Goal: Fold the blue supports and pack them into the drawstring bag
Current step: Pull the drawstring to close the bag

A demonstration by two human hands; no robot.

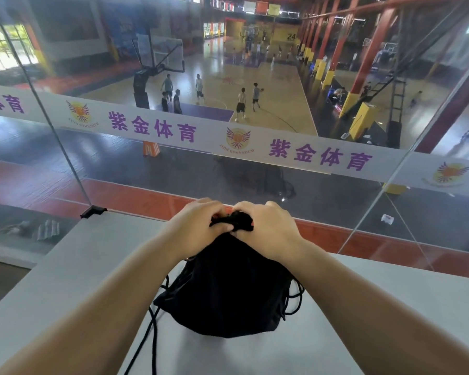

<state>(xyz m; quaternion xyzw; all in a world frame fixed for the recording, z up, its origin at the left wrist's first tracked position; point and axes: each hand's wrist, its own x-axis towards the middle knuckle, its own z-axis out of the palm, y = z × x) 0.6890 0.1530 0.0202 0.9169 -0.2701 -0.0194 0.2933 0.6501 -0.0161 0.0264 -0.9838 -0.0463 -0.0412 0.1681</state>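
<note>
Forearms fill the near frame, both reaching out over the grey tabletop (65, 266) we work on. On it sits the black drawstring bag (228, 290), bulging, mouth bunched at its far top. Cords (153, 336) trail off its near left corner toward us, more loops at the right side.

Our left hand (198, 226) has fingers curled into the bunched fabric at the mouth; our right hand (266, 228) grips the same bunch from the other side. Both closed on the bag's neck, knuckles nearly touching. A bit of orange-red (251, 225) peeks out at the mouth between them; we can't tell what it is.

Blue supports: none visible. We judge they're already inside, given the bulge, but can't confirm.

Risks, biggest first:
- Bag sits near the tabletop's far edge, glass barrier (309, 185) just beyond. A hard tug on the neck could drag or tip the whole bag off that edge.
- Loose cords hang over the near side. Snag one with a forearm and the bag gets yanked sideways.
- Fabric bunched by grip only. If cords aren't cinched, the mouth reopens on release and contents spill.
- Orange bit could get pinched in the closure.
</note>
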